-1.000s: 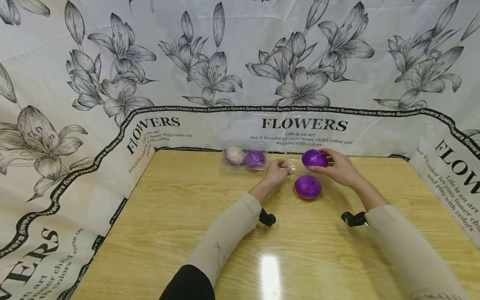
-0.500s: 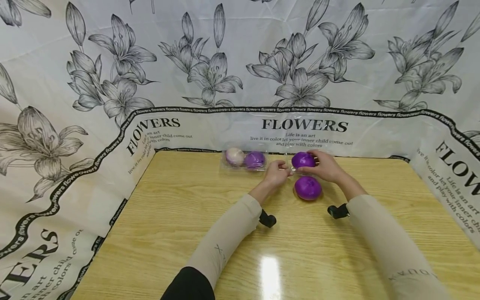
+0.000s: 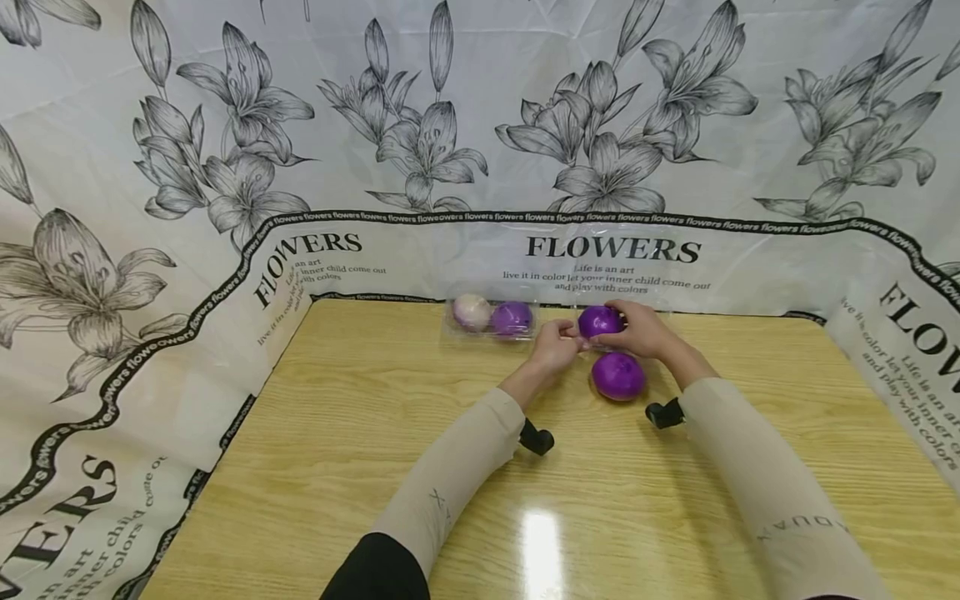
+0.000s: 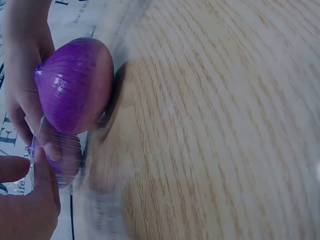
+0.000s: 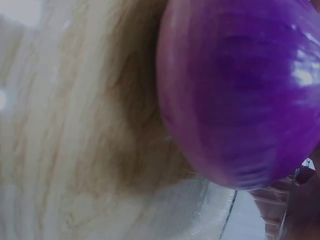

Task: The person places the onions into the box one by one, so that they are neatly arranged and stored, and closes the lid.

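Note:
In the head view, my right hand [image 3: 637, 332] holds a purple onion [image 3: 596, 322] down in a clear plastic box [image 3: 660, 312] near the back of the table. My left hand [image 3: 553, 348] pinches the front left edge of that box between thumb and fingers. A second purple onion [image 3: 617, 377] rests on the table just in front of the right hand; it fills much of the right wrist view. In the left wrist view, the held onion [image 4: 65, 162] shows through ribbed plastic, partly hidden behind fingers.
Left of my hands, another clear plastic box [image 3: 450, 332] holds a pale-topped onion [image 3: 471, 312] and a purple onion [image 3: 512, 319]. A flower-print cloth [image 3: 465, 258] rises at the back of the wooden table [image 3: 360, 417] and along its sides.
My right hand has moved left with the purple onion, bringing it into the box beside the left hand. The left hand has stayed at the box's edge.

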Demonstrator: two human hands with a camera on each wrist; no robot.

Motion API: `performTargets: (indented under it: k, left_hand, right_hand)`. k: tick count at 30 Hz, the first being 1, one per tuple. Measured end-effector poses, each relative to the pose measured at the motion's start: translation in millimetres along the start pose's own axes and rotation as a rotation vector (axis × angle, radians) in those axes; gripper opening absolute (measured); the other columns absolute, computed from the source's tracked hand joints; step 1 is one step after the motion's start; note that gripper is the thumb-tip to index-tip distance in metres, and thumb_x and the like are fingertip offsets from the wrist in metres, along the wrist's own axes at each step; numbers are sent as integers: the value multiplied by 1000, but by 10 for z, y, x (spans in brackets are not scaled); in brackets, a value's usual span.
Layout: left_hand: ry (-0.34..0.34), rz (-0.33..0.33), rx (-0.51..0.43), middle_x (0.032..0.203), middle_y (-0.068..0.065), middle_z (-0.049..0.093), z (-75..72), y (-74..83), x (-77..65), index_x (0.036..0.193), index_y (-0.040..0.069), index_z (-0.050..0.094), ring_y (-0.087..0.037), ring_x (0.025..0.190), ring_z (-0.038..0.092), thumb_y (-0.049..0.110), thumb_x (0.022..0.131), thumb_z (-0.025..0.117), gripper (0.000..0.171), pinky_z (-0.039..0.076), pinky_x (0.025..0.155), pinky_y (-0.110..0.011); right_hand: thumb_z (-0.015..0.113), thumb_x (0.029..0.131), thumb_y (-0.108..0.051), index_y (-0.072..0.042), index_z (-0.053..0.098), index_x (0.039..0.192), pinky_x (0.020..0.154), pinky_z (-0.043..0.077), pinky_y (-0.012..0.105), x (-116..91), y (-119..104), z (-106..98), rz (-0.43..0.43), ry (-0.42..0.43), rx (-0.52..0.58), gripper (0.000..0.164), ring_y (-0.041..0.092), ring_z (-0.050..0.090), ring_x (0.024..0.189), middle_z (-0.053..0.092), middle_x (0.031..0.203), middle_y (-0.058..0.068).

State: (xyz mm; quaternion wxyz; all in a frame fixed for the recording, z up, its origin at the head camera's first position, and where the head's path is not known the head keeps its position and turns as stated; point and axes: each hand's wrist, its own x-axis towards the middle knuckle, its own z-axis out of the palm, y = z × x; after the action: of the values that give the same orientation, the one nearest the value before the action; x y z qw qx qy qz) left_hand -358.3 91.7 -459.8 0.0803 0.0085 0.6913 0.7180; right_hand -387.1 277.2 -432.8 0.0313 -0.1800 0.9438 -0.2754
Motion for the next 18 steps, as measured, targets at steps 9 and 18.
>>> performTargets:
  k: [9, 18]
  left_hand:
    - [-1, -8, -25, 108, -16, 62, 14, 46, -18, 137, -14, 51, -29, 99, 68, -14, 92, 60, 46, 62, 93, -35]
    - [-11, -17, -38, 115, -20, 61, 5, 41, -39, 139, -14, 49, -38, 107, 69, -14, 95, 56, 45, 62, 94, -35]
  right_hand:
    - [77, 91, -43, 14, 32, 150, 109, 45, 67, 33, -10, -57, 45, -54, -43, 93, 55, 49, 128, 44, 143, 41]
    - [71, 94, -48, 17, 28, 150, 107, 47, 67, -154, -55, -184, 48, -70, -47, 96, 56, 52, 125, 42, 145, 42]
